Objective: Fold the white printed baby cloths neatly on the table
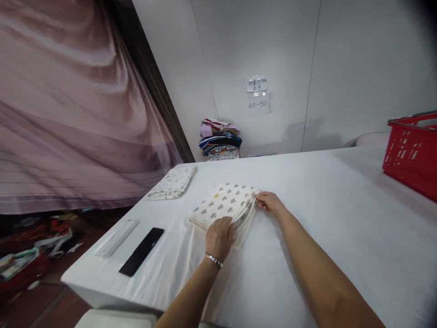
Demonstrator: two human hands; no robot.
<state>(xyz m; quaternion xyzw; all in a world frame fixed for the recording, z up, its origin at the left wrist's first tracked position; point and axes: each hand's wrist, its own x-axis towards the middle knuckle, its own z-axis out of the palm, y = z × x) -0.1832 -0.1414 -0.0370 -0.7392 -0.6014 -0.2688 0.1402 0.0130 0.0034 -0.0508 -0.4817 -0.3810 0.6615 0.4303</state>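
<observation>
The folded cloth [223,204] lies right of the phone [141,252]. Another cloth [173,182] (farther off) sits left, the basket [413,155] far right.

Lower wall sheet [259,105]: "45-50", handwritten in dark strokes, the two numbers joined by a dash
Upper wall sheet [257,85]: handwritten Chinese characters in two rows, the top row longer; the second character of the top row looks like "叠" and its last like "物", the others too small and blurred to read surely
Carrier of both: the pale wall [283,54] beyond the far edge of the surface [307,182]
Arrangement: one sheet directly above the other, both higher than that far edge
</observation>
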